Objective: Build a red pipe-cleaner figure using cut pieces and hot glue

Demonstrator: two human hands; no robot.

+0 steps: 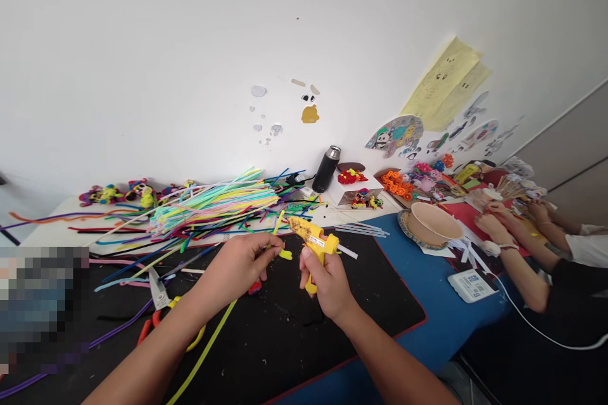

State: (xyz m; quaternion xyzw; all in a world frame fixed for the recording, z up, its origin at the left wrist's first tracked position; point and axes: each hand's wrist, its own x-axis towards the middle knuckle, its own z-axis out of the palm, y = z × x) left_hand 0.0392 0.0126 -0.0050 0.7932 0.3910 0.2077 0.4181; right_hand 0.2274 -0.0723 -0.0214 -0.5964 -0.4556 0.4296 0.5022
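Observation:
My right hand (pixel 325 278) is wrapped round the handle of a yellow glue gun (pixel 313 239), its nozzle pointing up and left and a clear glue stick sticking out of its back. Just left of the nozzle, my left hand (pixel 247 262) pinches a yellow-green pipe cleaner piece (pixel 285 254) between thumb and fingers. Below that hand a small red and blue piece (pixel 255 287) shows, partly hidden by the fingers. A long yellow-green pipe cleaner (pixel 209 345) runs down from near my left hand over the black mat (pixel 380 304).
Bundled pipe cleaners (pixel 218 202) lie behind my left hand. Scissors (pixel 159 291) rest beside my left forearm. Further back stand a black bottle (pixel 327 169) and a white box (pixel 351 188). To the right are a bowl (pixel 434 224) and other people's hands at work.

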